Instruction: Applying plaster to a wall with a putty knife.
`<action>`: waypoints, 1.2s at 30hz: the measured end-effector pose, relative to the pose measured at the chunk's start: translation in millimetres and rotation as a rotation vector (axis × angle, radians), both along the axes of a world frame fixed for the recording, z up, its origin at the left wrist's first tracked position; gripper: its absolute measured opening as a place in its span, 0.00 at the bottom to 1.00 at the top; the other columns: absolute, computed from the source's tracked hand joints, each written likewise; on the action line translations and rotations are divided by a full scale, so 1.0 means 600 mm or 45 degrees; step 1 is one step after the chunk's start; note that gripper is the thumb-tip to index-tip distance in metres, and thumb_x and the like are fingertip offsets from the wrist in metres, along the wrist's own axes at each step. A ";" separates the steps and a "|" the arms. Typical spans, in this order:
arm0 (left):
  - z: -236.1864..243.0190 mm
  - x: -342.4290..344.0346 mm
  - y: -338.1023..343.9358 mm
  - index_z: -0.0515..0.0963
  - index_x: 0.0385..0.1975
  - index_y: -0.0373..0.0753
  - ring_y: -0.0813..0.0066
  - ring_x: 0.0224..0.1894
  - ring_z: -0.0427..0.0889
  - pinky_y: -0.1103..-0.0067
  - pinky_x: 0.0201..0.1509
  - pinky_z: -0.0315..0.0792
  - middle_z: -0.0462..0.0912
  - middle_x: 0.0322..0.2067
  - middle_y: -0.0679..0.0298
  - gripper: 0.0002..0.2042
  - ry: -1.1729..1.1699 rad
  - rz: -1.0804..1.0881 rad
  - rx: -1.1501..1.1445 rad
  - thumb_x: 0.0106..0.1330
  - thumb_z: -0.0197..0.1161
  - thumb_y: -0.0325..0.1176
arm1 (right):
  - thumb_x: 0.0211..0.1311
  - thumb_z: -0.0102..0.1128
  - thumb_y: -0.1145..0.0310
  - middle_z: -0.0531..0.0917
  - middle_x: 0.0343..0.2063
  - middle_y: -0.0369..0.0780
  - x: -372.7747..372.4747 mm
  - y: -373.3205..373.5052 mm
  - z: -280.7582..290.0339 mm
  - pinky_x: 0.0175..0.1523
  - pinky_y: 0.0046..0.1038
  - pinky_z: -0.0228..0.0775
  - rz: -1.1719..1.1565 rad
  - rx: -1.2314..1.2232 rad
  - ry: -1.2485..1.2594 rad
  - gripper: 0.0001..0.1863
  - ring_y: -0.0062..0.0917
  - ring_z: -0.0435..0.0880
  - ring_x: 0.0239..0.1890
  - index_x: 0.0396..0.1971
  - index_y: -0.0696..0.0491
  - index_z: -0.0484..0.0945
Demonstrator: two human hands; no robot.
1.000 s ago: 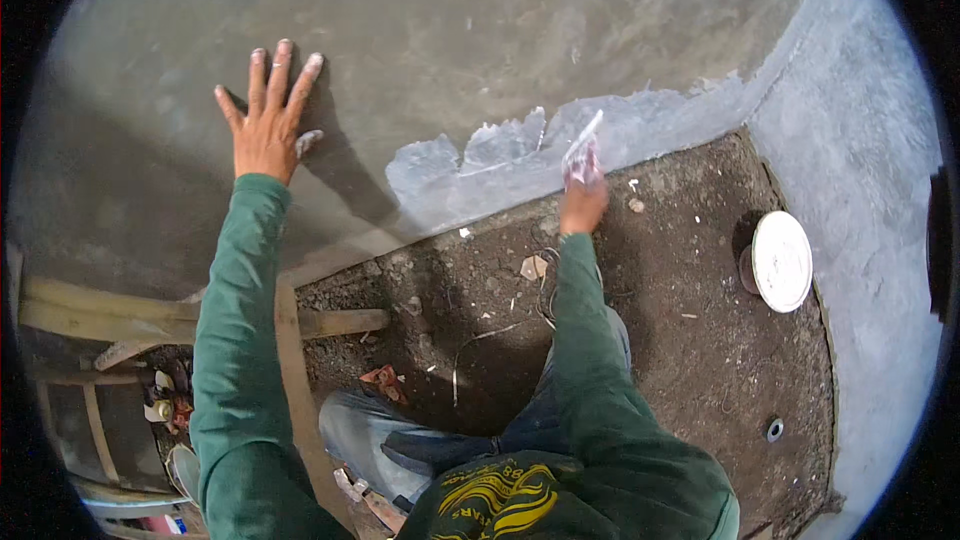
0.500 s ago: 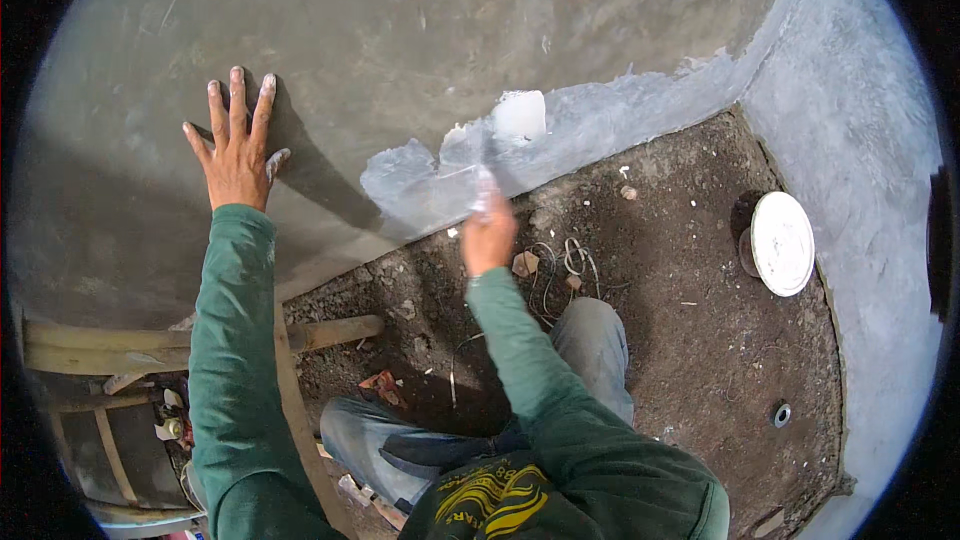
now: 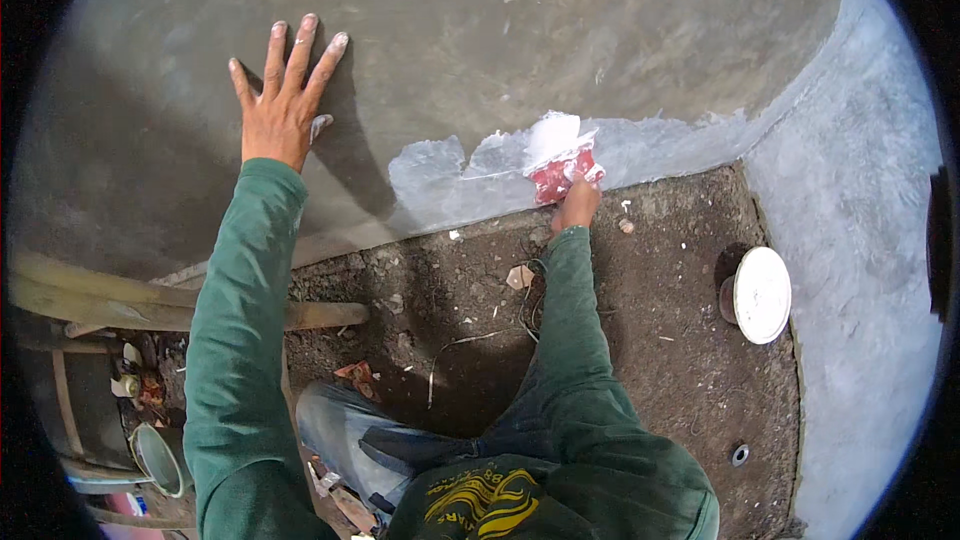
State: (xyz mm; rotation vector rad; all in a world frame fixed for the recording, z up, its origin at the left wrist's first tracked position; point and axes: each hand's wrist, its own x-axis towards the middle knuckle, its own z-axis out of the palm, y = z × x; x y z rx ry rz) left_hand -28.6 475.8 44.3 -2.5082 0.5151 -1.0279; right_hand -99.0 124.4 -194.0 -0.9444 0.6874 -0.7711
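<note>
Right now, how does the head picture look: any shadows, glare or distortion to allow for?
Head view: a dark shadow lies on the grey wall just right of the left hand; head view: the white patch looks very bright, with little surface detail; head view: black fills the corners, and the edge where the walls meet at right curves.

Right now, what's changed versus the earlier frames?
Over half a second, the right hand has moved right, bringing the red spreader to the white patch, which appeared on the wall within the last second. Unchanged: spreader held; left hand spread against the wall.
</note>
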 end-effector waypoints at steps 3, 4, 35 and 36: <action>0.000 -0.003 0.010 0.42 0.69 0.72 0.68 0.74 0.41 0.44 0.71 0.48 0.38 0.72 0.78 0.55 0.036 0.021 -0.033 0.42 0.74 0.44 | 0.53 0.56 0.72 0.78 0.40 0.47 -0.007 0.065 0.087 0.46 0.32 0.69 -0.077 -0.244 0.151 0.21 0.31 0.76 0.40 0.46 0.68 0.71; 0.001 -0.002 0.006 0.42 0.69 0.73 0.68 0.74 0.41 0.45 0.71 0.47 0.38 0.72 0.79 0.55 0.023 -0.014 -0.049 0.42 0.74 0.44 | 0.54 0.56 0.72 0.80 0.35 0.44 -0.007 0.076 0.096 0.45 0.34 0.70 -0.143 -0.339 0.103 0.19 0.30 0.77 0.36 0.45 0.67 0.74; -0.017 -0.027 0.005 0.51 0.70 0.60 0.49 0.73 0.39 0.43 0.68 0.48 0.38 0.72 0.59 0.44 0.289 0.209 -0.515 0.53 0.70 0.38 | 0.52 0.51 0.83 0.80 0.39 0.41 0.016 0.196 -0.067 0.36 0.25 0.73 0.093 -0.338 0.087 0.27 0.25 0.80 0.35 0.56 0.60 0.73; -0.026 -0.023 0.014 0.46 0.70 0.62 0.44 0.73 0.37 0.41 0.64 0.54 0.33 0.73 0.59 0.55 0.163 0.084 -0.562 0.42 0.77 0.31 | 0.53 0.51 0.82 0.80 0.39 0.42 0.020 0.232 -0.062 0.37 0.25 0.74 0.162 -0.315 0.070 0.26 0.26 0.80 0.36 0.56 0.59 0.73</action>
